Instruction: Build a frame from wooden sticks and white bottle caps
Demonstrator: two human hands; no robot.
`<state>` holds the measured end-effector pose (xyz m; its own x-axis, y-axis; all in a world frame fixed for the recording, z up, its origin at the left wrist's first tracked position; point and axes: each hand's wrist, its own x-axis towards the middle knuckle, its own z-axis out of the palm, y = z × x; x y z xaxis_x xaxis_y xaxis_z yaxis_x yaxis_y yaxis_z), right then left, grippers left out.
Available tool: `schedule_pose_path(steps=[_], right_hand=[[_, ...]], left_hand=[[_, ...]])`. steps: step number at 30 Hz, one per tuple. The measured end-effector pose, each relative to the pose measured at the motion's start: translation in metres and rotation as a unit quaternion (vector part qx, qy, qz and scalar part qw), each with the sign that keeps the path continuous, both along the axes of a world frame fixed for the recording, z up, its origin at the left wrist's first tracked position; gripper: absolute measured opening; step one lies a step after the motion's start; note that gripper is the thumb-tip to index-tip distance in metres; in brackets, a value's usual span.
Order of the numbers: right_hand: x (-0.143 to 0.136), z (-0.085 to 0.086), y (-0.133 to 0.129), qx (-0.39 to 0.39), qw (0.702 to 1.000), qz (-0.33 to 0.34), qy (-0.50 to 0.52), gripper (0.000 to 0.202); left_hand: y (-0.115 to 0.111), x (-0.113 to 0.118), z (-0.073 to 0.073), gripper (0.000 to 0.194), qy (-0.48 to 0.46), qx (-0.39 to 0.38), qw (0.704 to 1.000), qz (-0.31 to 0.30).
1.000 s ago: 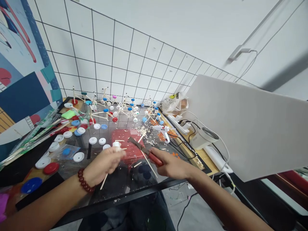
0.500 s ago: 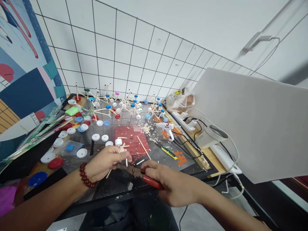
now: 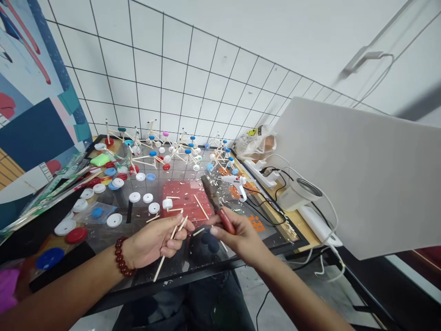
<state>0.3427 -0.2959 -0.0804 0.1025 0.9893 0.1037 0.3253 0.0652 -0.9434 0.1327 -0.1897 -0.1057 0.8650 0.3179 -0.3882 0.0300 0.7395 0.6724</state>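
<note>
- Pliers with a dark metal head and red handles [image 3: 217, 205] have swung up and away from the left hand [image 3: 158, 241] since half a second ago; their head now points to the upper left, over the middle of the frame.
- Just right of centre, the right hand [image 3: 237, 232] has its fingers curled round the red handles, with the thumb pointing left; whether the pliers' own jaws are parted, I cannot tell.
- Left of centre and low, the left hand has its fingers closed in a pinch on a long, thin, pale wooden stick [image 3: 159, 267], which slants down to the lower left; a short pale stick end [image 3: 184, 221] pokes out at the fingertips.
- On the left wrist sits a bracelet of dark red beads [image 3: 123, 259].
- Beyond the hands, near the centre, a red square panel [image 3: 177, 191] shows, with a small white round cap [image 3: 167, 204] at its left and a loose pale stick [image 3: 201, 207] lying at its right.
- To the right of the pliers, a white glue gun [image 3: 236, 185] lies on the dark, shiny surface [image 3: 117, 199].
- At the left, a flat red cap [image 3: 76, 235] lies above a flat blue cap [image 3: 50, 259].
</note>
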Motion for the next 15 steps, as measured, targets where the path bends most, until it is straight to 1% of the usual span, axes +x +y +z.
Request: schedule_pose_path(steps=[2,6,10,13,15], right_hand=[[-0.011,-0.008,0.013,0.011,1.000,-0.015,0.011,0.029],[-0.027,-0.020,0.029,0.002,0.999,-0.022,0.037,0.034],[-0.033,-0.022,0.031,-0.007,0.999,-0.013,0.048,0.033],[-0.035,-0.021,0.032,-0.007,0.998,-0.009,0.056,0.032],[-0.035,-0.021,0.033,-0.014,0.997,-0.023,0.070,0.031]], left_hand=[[0.000,-0.001,0.000,0.037,-0.015,-0.015,1.000,-0.015],[0.000,-0.002,0.000,0.030,-0.021,0.006,1.000,-0.022],[-0.002,-0.002,-0.003,0.033,-0.027,0.020,0.999,-0.040],[-0.002,-0.001,-0.008,0.032,-0.032,0.062,0.996,-0.058],[-0.002,-0.001,-0.011,0.033,-0.032,0.085,0.993,-0.070]])
